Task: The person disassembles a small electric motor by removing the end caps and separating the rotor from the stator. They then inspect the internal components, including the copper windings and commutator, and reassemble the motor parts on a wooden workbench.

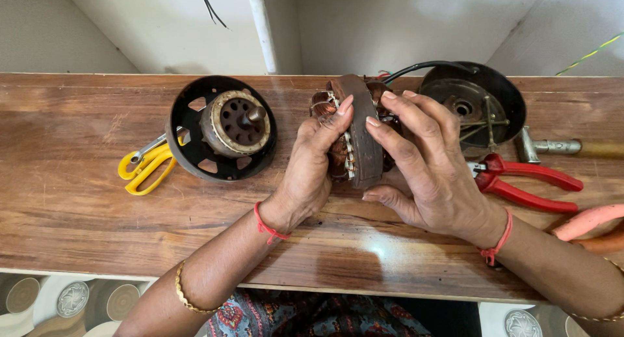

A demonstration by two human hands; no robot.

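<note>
A round motor stator (361,132) with a rusty brown iron ring and copper windings stands on edge over the wooden bench (78,200). My left hand (311,168) grips its left side, fingertips on the rim. On the stator's right side my right hand (426,165) clasps it, fingers curled over the top edge. A black cable (416,67) runs from the windings toward the back.
A black motor housing with a rotor (224,129) lies left of the stator, yellow-handled scissors (146,165) beside it. At the right are a black end cover (478,103), red-handled pliers (526,184), a hammer (552,146) and pink handles (588,223).
</note>
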